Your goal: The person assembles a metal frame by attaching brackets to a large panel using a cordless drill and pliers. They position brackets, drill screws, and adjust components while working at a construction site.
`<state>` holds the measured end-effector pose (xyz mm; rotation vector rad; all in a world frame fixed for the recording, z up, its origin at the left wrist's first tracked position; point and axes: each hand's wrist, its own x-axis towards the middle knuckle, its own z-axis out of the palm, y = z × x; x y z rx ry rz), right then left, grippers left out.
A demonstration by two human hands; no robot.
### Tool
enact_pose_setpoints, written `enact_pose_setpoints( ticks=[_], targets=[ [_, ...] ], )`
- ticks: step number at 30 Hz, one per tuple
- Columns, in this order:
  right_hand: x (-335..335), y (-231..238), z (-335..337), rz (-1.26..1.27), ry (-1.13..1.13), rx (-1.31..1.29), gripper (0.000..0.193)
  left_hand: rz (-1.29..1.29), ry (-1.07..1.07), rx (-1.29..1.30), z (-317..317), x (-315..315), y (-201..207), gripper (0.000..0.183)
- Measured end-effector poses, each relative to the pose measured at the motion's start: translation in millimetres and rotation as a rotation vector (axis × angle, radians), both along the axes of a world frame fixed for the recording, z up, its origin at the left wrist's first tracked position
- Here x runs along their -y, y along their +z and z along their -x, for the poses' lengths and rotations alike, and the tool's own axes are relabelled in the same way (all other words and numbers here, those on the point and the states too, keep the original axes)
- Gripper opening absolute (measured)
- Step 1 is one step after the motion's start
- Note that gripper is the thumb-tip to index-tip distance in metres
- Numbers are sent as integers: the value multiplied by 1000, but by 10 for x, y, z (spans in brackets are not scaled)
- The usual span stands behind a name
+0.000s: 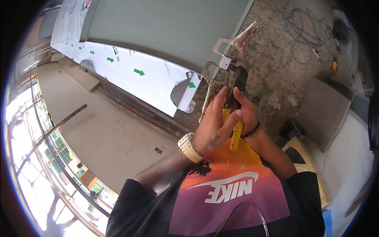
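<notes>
A hand tool with yellow handles [236, 136] and what looks like a dark, blocky head [240, 77] is between my two hands; its exact kind cannot be made out. My left hand [216, 122] presses around the handles from the left, fingers fairly straight and thumb across them. From the right, my right hand [248, 114] closes around the tool, thumb pointing up. The head reaches the corner of a grey panel [166, 29], by a small pale square piece [225, 63]. Two locking C-clamps, a far one [233, 41] and a near one [209, 83], sit at this edge.
White film-covered sheet [130, 73] with green arrows runs below the grey panel. A long beige board [114, 122] lies to the left. Cables [304, 35] lie on the stained floor at far right. A beige-and-black object [302, 158] and a grey board [323, 112] stand at my right.
</notes>
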<state>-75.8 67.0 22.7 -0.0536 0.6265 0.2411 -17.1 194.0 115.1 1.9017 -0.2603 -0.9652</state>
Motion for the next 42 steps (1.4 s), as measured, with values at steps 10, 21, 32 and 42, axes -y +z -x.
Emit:
enact_pose_setpoints(
  ticks=[10,21,32,42],
  targets=[
    [-104,-111,-77,39,2,-99,25,-64,-17,73,83,91,37,84],
    [-34,-202,13,187,67,-21,31,0,-132,56,50,-22,-96,82],
    [1033,-326,506,338,497,207,26,-6,-117,-18,-53,-165,11,80],
    [101,-178,264,-266,-58,346,49,118,-13,-108,36,-169,-158,73]
  ],
)
